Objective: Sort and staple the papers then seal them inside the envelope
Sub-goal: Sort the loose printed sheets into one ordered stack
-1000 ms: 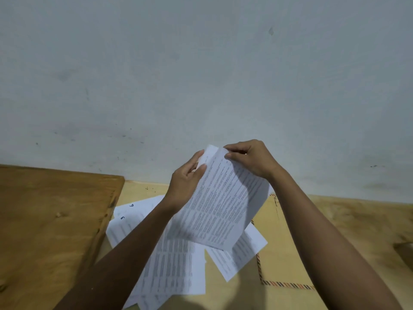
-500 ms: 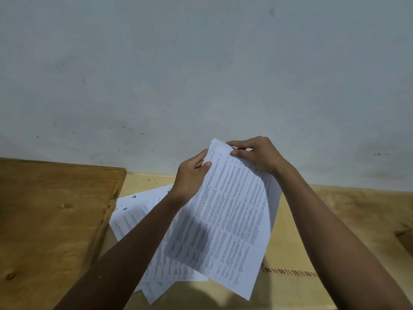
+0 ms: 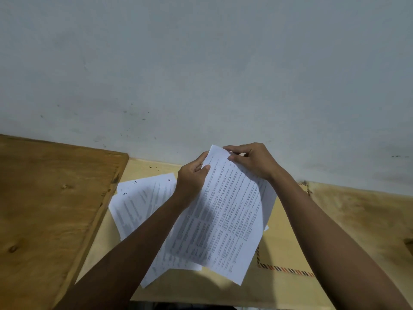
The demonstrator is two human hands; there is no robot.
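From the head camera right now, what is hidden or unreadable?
- Printed white sheets pinched by left hand and right hand: text too small; sheet count unclear.
- Brown striped-edge envelope: mostly covered by the sheets and right forearm.
- Loose numbered white pages: partly behind left forearm.
- Stapler: none visible.

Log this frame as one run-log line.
phase: sorting | left hand: pinching held sheets | right hand: pinching top edge | loose numbered pages: on table | envelope: beneath | stapler: unseen
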